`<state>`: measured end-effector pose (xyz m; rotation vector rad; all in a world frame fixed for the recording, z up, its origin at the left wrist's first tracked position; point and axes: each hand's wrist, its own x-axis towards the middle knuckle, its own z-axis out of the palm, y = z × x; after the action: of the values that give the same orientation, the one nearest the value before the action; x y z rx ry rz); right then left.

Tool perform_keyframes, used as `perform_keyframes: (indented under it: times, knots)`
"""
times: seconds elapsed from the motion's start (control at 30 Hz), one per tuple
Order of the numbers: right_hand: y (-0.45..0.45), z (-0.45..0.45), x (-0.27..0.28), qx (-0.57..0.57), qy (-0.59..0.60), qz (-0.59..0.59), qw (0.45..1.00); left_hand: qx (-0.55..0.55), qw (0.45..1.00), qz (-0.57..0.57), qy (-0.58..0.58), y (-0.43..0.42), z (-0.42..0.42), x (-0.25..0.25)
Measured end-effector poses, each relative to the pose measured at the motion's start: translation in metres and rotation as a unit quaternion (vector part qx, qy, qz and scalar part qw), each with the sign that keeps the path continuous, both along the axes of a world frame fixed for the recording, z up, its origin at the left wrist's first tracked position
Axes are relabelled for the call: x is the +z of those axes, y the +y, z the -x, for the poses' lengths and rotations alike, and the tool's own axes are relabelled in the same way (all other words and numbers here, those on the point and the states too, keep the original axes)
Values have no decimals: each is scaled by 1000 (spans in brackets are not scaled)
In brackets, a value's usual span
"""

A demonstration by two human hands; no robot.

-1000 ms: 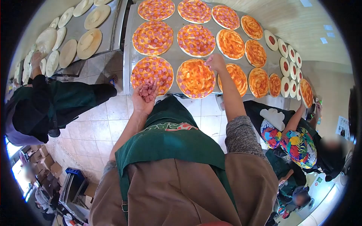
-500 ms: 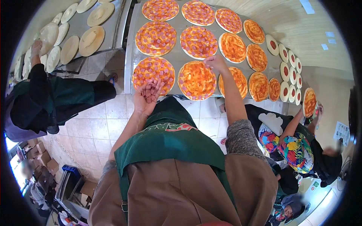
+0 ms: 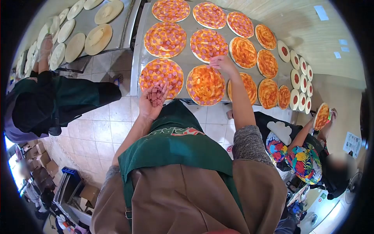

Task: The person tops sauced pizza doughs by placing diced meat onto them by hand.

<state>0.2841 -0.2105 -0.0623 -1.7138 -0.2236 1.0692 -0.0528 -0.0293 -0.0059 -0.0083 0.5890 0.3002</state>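
Observation:
My left hand [image 3: 147,107] is cupped palm up, with a small heap of diced ham [image 3: 156,96] in it. It hovers over the lower edge of a ham-topped pizza [image 3: 160,74]. My right hand [image 3: 222,63] reaches over the table, its fingers bunched together and pointing left; whether anything is between them is hidden. Beneath and beside it lie a sauced pizza [image 3: 205,85], with a few ham cubes near its left edge, and a pizza strewn with ham [image 3: 209,43] just behind.
More pizzas with only sauce [image 3: 242,52] lie to the right on the metal table [image 3: 136,74], then small bases with red centres [image 3: 295,81]. A co-worker at right holds a sauced pizza [image 3: 321,116]. At left, another co-worker's hand [image 3: 46,45] is over plain dough rounds [image 3: 74,47].
The view has shifted slightly, so the table sits a little further right. My right hand stays near the same pizzas, its fingers now drawn left. The right co-worker's pizza sits lower in view.

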Motion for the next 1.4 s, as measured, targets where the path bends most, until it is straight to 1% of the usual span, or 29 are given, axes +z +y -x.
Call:
perform_keyframes:
  times: [0.1, 0.2, 0.3, 0.37, 0.4, 0.5, 0.7, 0.9, 1.0, 1.1, 1.2, 1.27, 1.3, 1.4]
  knots:
    - [3, -1, -5, 1, 25, 12, 1000, 3, 1000, 3, 2, 1, 1, -7]
    - [15, 6, -3, 47, -15, 70, 996, -2, 1000, 2, -3, 2, 1, -8]
    - [29, 21, 23, 60, -15, 83, 995, -9, 1000, -3, -2, 2, 1, -7]
    - [24, 13, 2, 26, 79, -13, 996, -11, 1000, -8, -4, 2, 2, -8]
    - [24, 11, 0, 10, 126, -62, 990, -10, 1000, -11, -8, 3, 2, -10]
    - [15, 9, 0, 59, 151, -102, 982, -8, 1000, -15, -6, 4, 3, -13]
    - [14, 12, 7, 68, 74, -22, 995, -4, 1000, -11, 12, 4, 2, -11]
    - [17, 19, 12, 54, 5, 9, 998, -9, 1000, -13, -13, 6, 2, -14]
    - [17, 22, 9, 58, -39, -25, 997, -9, 1000, -8, -16, 6, 3, -17]
    - [20, 33, 11, 51, -103, -146, 983, -3, 1000, -9, 2, 7, 1, -11]
    - [20, 38, 13, 78, -244, -77, 964, 0, 1000, -20, 4, 7, 3, -11]
    - [13, 29, -1, 58, -222, -61, 971, -1, 1000, -23, -1, 7, 3, -14]
    - [13, 28, 0, 48, -211, -54, 975, -2, 1000, -21, -2, 7, 3, -12]
    - [7, 22, 8, -15, -75, 34, 996, 0, 1000, -18, 0, 5, 4, -9]
